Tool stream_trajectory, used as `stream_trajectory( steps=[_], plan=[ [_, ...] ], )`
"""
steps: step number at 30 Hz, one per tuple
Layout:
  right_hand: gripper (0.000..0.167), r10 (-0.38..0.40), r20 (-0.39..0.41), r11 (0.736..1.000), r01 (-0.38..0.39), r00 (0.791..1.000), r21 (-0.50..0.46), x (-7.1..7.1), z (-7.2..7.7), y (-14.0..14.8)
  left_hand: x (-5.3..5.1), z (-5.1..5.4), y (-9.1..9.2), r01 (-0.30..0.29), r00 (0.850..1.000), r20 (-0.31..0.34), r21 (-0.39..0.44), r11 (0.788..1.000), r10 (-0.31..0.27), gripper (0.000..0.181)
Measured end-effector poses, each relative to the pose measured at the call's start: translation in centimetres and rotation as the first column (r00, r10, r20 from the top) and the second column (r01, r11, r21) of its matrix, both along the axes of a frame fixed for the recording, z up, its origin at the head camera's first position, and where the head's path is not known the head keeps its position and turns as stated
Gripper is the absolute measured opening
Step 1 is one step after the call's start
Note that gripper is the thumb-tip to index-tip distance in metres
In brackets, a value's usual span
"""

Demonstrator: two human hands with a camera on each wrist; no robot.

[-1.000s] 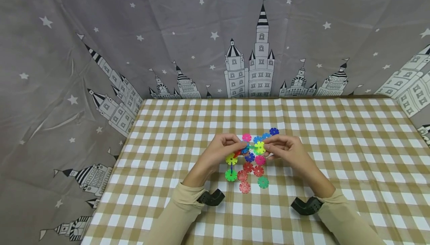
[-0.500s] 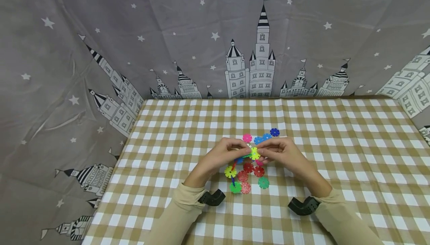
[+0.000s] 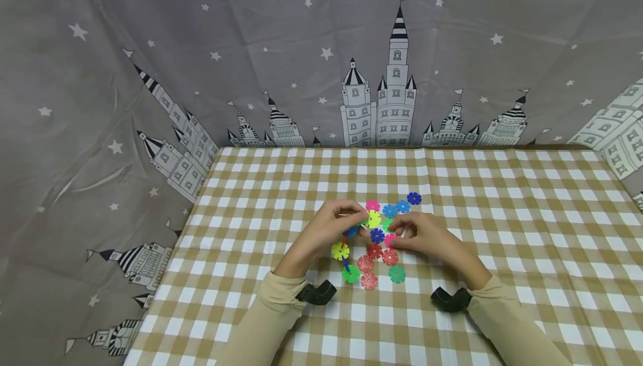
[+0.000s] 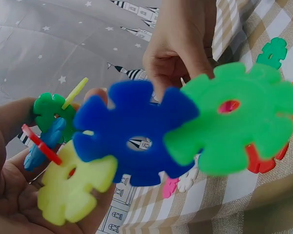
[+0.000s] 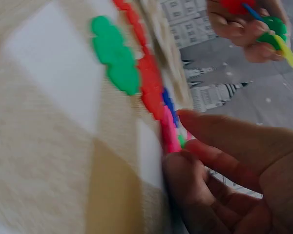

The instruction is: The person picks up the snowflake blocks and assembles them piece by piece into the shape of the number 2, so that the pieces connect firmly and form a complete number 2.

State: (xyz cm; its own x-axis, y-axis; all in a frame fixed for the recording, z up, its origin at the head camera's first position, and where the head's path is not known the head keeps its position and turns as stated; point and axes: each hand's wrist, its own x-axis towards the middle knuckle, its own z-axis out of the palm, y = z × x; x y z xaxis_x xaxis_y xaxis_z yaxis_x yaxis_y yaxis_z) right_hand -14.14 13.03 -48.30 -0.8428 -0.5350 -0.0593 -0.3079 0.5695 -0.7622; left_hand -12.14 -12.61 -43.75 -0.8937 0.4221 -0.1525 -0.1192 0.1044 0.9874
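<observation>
My left hand [image 3: 331, 229] pinches a linked chain of notched plastic discs. In the left wrist view the chain has a green disc [image 4: 51, 109] by the fingers, with a thin-edged yellow one, then light blue, red [image 4: 41, 145], yellow [image 4: 75, 187], dark blue [image 4: 136, 124] and a large green disc [image 4: 234, 117]. My right hand [image 3: 427, 235] is low over the loose discs, thumb and forefinger apart around a pink disc [image 3: 389, 240]. In the right wrist view the thumb is against the edge of that pink disc [image 5: 170, 131]; whether it is gripped is unclear.
Loose discs lie on the checked tablecloth [image 3: 261, 215]: dark blue [image 3: 414, 198], light blue [image 3: 389, 210], pink [image 3: 372, 206], several red [image 3: 389, 256] and green [image 3: 397, 274]. A grey castle-print curtain [image 3: 281, 48] stands behind the table. Black wrist devices [image 3: 317, 293] are on both arms.
My right hand has let go of the yellow disc on the chain and moved to the loose discs. My left hand has drawn the chain slightly left.
</observation>
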Motion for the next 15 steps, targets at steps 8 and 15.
stream_trajectory(
  steps=[8, 15],
  plan=[
    [0.021, 0.040, -0.012, 0.998, -0.039, 0.999, 0.057, 0.17, -0.13, -0.17, 0.06, 0.40, -0.04, -0.003, 1.000, 0.004, 0.028, 1.000, 0.003, 0.023],
    [0.022, 0.022, 0.039, 0.999, -0.024, 0.999, 0.049, 0.49, 0.23, -0.24, 0.09, 0.28, -0.05, -0.013, 1.000, 0.003, 0.027, 1.000, 0.013, 0.023]
  ],
)
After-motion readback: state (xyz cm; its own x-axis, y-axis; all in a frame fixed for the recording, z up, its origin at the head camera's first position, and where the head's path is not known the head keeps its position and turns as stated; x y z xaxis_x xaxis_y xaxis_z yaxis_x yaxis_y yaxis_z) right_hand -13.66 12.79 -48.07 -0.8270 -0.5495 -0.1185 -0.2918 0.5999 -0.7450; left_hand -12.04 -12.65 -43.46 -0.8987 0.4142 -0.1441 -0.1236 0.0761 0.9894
